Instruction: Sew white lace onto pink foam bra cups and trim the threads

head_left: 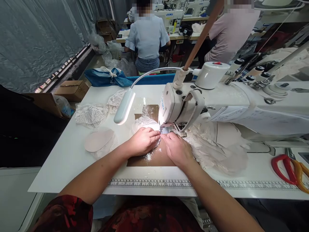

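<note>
My left hand lies on a piece of white lace fabric just left of the needle of the white sewing machine, fingers pressed together on the cloth. My right hand rests just right of it, fingers curled on the same lace near the presser foot. A heap of white lace and beige fabric spreads to the right under the machine arm. A bright lamp on a flexible neck hangs over the left of the work.
Lace pieces and a beige cup pad lie at the left on the white table. Red and orange scissors lie at the right. A ruler strip runs along the front edge. Two people sit at machines behind.
</note>
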`<state>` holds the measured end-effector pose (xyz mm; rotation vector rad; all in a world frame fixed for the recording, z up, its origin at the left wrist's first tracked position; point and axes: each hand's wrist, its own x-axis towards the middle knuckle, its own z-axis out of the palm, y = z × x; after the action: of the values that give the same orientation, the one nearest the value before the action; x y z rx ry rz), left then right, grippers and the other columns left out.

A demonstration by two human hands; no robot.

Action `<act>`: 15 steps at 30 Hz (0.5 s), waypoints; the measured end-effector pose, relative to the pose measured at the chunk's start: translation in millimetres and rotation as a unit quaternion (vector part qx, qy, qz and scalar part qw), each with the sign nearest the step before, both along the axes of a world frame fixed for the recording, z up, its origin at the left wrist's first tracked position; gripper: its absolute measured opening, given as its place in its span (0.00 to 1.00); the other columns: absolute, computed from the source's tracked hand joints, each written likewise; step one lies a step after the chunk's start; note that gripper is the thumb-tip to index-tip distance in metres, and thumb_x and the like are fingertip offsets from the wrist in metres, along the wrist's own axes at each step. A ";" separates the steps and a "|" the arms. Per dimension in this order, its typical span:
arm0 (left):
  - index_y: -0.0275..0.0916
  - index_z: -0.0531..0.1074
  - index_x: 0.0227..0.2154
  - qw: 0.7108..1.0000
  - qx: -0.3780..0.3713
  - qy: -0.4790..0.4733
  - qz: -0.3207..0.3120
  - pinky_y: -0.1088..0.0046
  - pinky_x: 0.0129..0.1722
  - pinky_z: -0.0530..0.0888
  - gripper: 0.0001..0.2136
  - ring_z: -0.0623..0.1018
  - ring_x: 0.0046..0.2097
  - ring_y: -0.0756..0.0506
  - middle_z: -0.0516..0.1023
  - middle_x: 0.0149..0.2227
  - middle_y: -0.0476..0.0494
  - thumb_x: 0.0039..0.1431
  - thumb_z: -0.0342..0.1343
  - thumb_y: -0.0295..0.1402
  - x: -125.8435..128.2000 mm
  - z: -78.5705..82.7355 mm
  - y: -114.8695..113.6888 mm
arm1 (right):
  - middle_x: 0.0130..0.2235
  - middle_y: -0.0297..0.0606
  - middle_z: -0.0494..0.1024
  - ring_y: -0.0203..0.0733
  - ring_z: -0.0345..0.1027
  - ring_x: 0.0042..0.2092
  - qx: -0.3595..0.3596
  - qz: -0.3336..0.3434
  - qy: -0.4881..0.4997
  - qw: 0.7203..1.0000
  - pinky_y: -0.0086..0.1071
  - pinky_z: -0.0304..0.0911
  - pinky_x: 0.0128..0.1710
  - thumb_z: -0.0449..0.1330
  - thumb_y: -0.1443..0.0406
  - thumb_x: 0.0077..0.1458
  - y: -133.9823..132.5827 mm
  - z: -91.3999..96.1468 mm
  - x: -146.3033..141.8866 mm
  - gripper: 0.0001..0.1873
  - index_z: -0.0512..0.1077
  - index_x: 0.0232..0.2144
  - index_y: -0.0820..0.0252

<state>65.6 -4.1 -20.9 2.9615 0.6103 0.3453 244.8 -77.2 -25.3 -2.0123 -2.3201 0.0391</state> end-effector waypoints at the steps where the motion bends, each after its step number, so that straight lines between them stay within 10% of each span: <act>1: 0.34 0.72 0.50 1.000 0.002 0.003 0.002 0.62 0.44 0.69 0.16 0.72 0.43 0.42 0.73 0.53 0.38 0.66 0.44 0.34 0.8 0.1 -0.1 | 0.41 0.41 0.75 0.42 0.66 0.37 -0.004 -0.003 -0.002 1.000 0.34 0.54 0.33 0.46 0.71 0.59 0.3 0.7 -0.3 0.23 0.70 0.53 0.53; 15: 0.32 0.70 0.50 1.000 0.014 0.013 0.015 0.61 0.45 0.69 0.17 0.71 0.46 0.39 0.71 0.54 0.35 0.64 0.48 0.36 -0.2 -1.7 1.6 | 0.42 0.39 0.75 0.42 0.67 0.37 -0.003 -0.016 0.023 1.000 0.33 0.56 0.33 0.46 0.70 0.59 0.3 -0.9 1.6 0.24 0.68 0.55 0.53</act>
<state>65.4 -2.5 -22.6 2.9903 0.6600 0.3202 246.4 -76.9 -26.1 -2.0272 -2.2633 0.0901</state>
